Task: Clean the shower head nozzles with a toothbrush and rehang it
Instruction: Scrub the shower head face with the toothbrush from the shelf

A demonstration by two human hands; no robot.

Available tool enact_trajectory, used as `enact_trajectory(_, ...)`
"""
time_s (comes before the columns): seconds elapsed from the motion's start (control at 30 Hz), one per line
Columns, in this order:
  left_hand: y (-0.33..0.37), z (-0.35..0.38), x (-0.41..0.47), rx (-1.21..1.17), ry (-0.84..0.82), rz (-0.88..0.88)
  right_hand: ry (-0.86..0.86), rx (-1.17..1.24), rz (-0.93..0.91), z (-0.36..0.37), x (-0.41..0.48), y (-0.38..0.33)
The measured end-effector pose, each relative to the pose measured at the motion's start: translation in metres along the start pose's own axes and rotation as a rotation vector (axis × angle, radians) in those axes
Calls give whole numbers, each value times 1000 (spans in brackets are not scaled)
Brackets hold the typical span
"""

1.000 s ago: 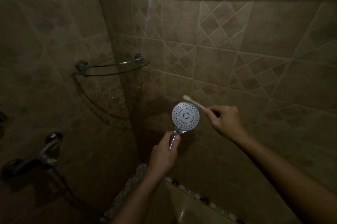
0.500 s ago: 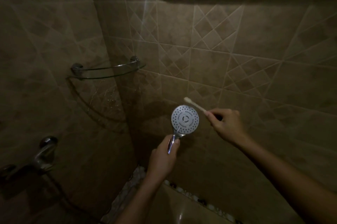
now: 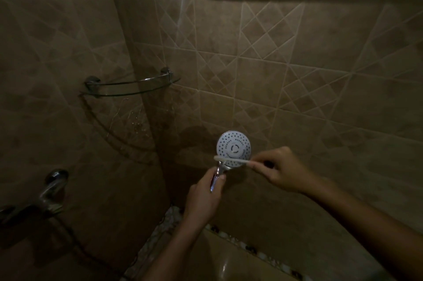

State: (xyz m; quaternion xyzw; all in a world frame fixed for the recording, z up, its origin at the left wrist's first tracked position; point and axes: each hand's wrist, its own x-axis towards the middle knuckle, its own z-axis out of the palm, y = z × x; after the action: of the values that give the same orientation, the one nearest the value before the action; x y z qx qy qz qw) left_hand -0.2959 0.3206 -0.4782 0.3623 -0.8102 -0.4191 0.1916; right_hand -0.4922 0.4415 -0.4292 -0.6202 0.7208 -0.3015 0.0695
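Left grip clenched round the chrome handle of the shower head — nozzle face toward camera, held before the tiled wall | right grip pinching the toothbrush, laid crosswise over the face's lower edge, bristle end at its left rim | centre mark on face too blurred to read | glass corner shelf up left

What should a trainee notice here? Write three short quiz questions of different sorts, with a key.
1. True or false: the toothbrush lies across the lower part of the shower head face.
2. The left hand grips: A) the shower head's handle, B) the glass corner shelf, C) the mixer tap.
3. Fill in: the right hand pinches the ____.

Key: 1 true; 2 A; 3 toothbrush.
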Motion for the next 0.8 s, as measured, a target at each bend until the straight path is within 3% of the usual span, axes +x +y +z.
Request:
enact_trajectory(0.07, -1, 2, 0, -2, -3, 12, -17, -47, -4, 3, 2, 6)
enact_trajectory(0.23, -4, 2, 0, -16, -2, 21, 421, -47, 249, -4, 15, 19)
enact_trajectory(0.27, -5, 2, 1, -17, -5, 18, 391, 0, 209, -5, 13, 17)
enact_trajectory(0.33, -5, 3, 4, -18, -2, 24, 154, 79, 74, -5, 5, 10)
enact_trajectory(0.4, -4, 4, 4, -28, -4, 18, -31, 9, -8, 0, -1, 8)
enact_trajectory(0.47, -4, 4, 4, -58, -21, 2, 28, -29, 77, -1, 4, 13)
enact_trajectory(0.57, -6, 5, 4, -80, -13, 13, 344, 4, 293, -6, 12, 19)
enact_trajectory(0.6, -6, 5, 4, -85, -13, 11, 375, 37, 296, -7, 11, 18)
enact_trajectory(0.73, -6, 7, 5, -88, -31, 19, -21, 81, 119, -1, -4, 8)
enact_trajectory(0.8, -6, 9, 5, -92, -36, 23, -14, 12, 139, 1, -3, 12)
